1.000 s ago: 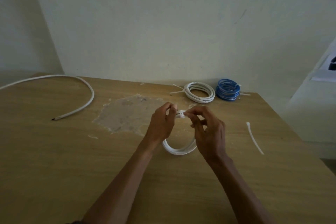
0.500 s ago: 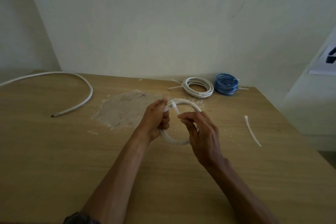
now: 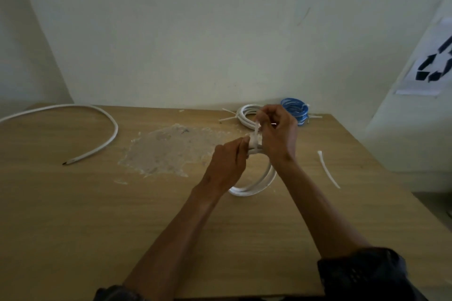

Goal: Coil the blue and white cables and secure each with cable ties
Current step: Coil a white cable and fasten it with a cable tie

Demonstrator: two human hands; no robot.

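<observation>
A tied white coil and a blue coil lie at the desk's far right corner, partly hidden behind your right hand. A loose white cable curves along the far left, and a spare cable tie lies near the right edge. Mid-desk, your left hand grips the white cable coil while your right hand pinches the upright cable tie looped round it.

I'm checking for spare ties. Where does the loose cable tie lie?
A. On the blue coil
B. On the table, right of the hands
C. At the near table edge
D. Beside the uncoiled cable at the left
B: the loose tie lies flat on the table, to the right of the right hand, with nothing touching it.
</observation>
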